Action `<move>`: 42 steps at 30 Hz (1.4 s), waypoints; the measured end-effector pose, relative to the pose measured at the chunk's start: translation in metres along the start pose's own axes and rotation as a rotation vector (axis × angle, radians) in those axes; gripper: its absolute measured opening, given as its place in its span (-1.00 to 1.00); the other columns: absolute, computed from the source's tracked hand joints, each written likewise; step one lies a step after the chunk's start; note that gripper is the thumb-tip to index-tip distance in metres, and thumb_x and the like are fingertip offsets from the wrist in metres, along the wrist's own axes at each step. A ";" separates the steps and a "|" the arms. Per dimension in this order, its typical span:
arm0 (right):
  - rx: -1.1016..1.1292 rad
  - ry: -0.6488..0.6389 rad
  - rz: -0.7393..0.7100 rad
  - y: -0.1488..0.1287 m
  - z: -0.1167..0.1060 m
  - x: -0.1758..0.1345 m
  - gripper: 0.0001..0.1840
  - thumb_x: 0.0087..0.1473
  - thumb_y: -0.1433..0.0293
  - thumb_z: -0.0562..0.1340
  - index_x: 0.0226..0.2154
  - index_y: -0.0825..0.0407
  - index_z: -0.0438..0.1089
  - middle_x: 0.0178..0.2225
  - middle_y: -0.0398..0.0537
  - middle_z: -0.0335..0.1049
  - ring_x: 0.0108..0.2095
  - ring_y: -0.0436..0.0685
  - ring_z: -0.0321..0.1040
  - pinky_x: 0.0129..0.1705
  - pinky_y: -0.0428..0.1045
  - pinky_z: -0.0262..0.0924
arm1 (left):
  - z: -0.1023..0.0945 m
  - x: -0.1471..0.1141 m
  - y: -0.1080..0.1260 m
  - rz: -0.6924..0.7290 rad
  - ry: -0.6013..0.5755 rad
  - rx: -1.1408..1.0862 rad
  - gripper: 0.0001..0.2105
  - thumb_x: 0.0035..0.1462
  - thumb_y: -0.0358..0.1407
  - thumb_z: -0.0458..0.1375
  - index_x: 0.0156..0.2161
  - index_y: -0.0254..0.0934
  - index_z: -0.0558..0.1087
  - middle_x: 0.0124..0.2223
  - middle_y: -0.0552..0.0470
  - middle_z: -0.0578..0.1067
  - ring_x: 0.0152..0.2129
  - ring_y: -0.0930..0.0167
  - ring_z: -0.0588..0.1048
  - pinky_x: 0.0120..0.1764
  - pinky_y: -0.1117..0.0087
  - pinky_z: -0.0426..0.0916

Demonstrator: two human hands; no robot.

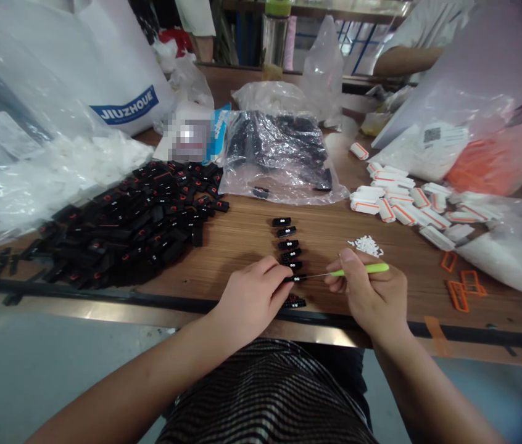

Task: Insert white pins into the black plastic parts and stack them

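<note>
My left hand [252, 297] is closed, its fingertips gripping one end of a small black connector [298, 278] with white dots on top. My right hand [372, 295] is wrapped round the lime-green handle of a thin metal pick [372, 269]. The pick's fine shaft points left, and its tip meets or nearly meets that connector. Further black connectors [287, 232] with white dots stand in a column beyond my left hand, and another [294, 303] lies close to the table's front edge. Just past my right hand is a little heap of tiny white pins [366, 246].
A big pile of black connectors [150, 228] spreads at the left, behind it a clear bag of white parts [71, 163]. A plastic bag of black parts [279, 154] lies centre back. White housings [400, 194] and orange frames [458, 296] are on the right. People stand beyond the table [242, 228].
</note>
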State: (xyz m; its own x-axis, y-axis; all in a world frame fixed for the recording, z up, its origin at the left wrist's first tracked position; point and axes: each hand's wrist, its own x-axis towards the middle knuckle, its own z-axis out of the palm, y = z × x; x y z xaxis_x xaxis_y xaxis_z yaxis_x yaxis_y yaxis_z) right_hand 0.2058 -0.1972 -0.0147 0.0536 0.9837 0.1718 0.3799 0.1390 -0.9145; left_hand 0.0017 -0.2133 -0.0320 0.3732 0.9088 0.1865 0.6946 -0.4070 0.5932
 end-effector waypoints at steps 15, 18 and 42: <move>-0.227 -0.082 -0.273 -0.007 -0.004 -0.008 -0.71 0.27 0.38 0.18 -0.47 0.02 0.49 -0.56 -0.19 0.49 -0.60 -0.07 0.41 -0.52 -0.14 0.29 | -0.001 -0.002 0.001 -0.016 -0.012 -0.034 -0.83 0.30 -0.35 0.14 -0.04 -0.25 0.50 -0.14 -0.01 0.54 -0.23 0.31 0.56 -0.13 0.20 0.50; -0.132 0.017 -0.170 -0.003 -0.001 -0.009 -0.69 0.28 0.35 0.18 -0.47 0.01 0.50 -0.57 -0.19 0.50 -0.62 -0.07 0.41 -0.55 -0.15 0.32 | 0.000 -0.002 0.001 -0.002 0.004 -0.033 -0.85 0.31 -0.33 0.14 -0.06 -0.26 0.50 -0.16 -0.01 0.55 -0.24 0.30 0.57 -0.14 0.18 0.51; -0.040 0.024 -0.041 -0.001 0.001 -0.010 -0.64 0.27 0.25 0.18 -0.49 0.03 0.50 -0.58 -0.13 0.49 -0.63 -0.04 0.41 -0.58 -0.13 0.35 | 0.000 -0.002 0.001 -0.020 -0.007 -0.039 -0.84 0.31 -0.34 0.14 -0.06 -0.25 0.50 -0.14 -0.02 0.56 -0.24 0.32 0.57 -0.15 0.22 0.51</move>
State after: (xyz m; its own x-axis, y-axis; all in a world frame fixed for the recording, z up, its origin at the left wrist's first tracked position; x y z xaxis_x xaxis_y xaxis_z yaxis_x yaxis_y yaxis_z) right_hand 0.2037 -0.2067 -0.0159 0.0597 0.9742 0.2178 0.4191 0.1736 -0.8912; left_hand 0.0013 -0.2156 -0.0316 0.3639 0.9161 0.1685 0.6779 -0.3846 0.6265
